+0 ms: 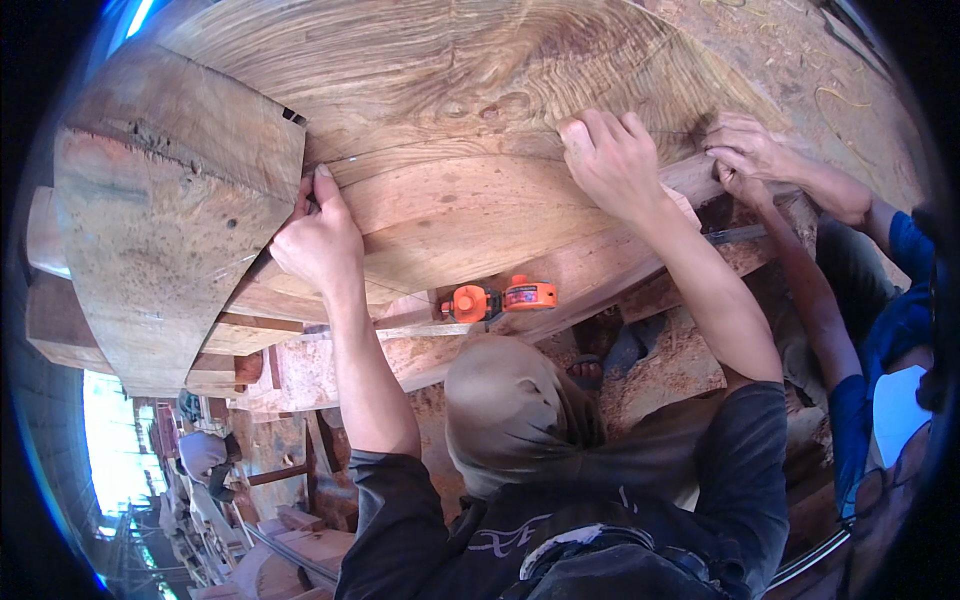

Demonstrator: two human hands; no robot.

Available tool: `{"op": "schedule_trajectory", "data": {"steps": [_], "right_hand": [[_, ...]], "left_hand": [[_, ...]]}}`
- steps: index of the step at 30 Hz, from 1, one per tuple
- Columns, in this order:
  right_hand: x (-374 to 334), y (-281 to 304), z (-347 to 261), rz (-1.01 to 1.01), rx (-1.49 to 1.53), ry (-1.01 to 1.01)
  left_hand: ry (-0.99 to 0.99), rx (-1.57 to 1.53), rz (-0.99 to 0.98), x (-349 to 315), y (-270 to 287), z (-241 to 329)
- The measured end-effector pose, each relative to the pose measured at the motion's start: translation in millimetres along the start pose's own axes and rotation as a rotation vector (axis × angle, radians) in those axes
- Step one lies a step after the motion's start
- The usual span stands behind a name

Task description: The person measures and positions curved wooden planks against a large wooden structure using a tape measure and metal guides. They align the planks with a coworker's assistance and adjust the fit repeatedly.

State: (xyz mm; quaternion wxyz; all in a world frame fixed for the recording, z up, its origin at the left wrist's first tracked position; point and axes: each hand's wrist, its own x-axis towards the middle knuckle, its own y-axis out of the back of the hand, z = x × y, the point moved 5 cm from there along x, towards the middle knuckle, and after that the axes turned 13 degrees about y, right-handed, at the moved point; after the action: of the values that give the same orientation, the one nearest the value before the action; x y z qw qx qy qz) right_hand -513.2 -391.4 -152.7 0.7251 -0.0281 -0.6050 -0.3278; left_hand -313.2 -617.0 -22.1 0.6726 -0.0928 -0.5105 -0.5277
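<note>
A large curved wooden slab [450, 60] with strong grain spreads before me, with paler, smoother wood [470, 200] along its near side. My left hand [322, 240] is closed in a pinch at the slab, beside the corner of a broad wooden panel [190, 210]. My right hand [615, 165] rests on the slab with curled fingers. Anything inside either grip is hidden. A thin dark line crosses the wood near both hands; whether it is a string or a mark, I cannot tell. At the right end, a co-worker's hands [745, 155] touch the slab's edge.
Two orange-and-black tools [500, 298] lie on the wood between my forearms. Below them is my bent leg in brown trousers [510, 400]. The blue-sleeved co-worker [890, 300] sits close on the right. Wood shavings cover the ground [800, 60]. Another person [205, 455] is farther off at left.
</note>
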Motion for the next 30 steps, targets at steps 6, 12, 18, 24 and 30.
{"op": "schedule_trajectory", "data": {"steps": [6,12,18,24,30], "right_hand": [[-3,19,-2,-0.044,0.041,-0.006],[0,43,-10,0.035,0.087,0.009],[-7,59,-23,0.008,0.181,0.021],[-13,62,-30,-0.154,0.356,0.048],[-32,54,-48,-0.516,0.687,-0.04]], "left_hand": [[-0.015,0.027,0.005,1,0,-1],[-0.014,0.017,0.017,3,-2,-4],[-0.016,0.044,0.016,3,-4,-7],[-0.054,0.083,0.052,3,-7,-11],[-0.319,-0.027,0.045,-7,12,-1]]}}
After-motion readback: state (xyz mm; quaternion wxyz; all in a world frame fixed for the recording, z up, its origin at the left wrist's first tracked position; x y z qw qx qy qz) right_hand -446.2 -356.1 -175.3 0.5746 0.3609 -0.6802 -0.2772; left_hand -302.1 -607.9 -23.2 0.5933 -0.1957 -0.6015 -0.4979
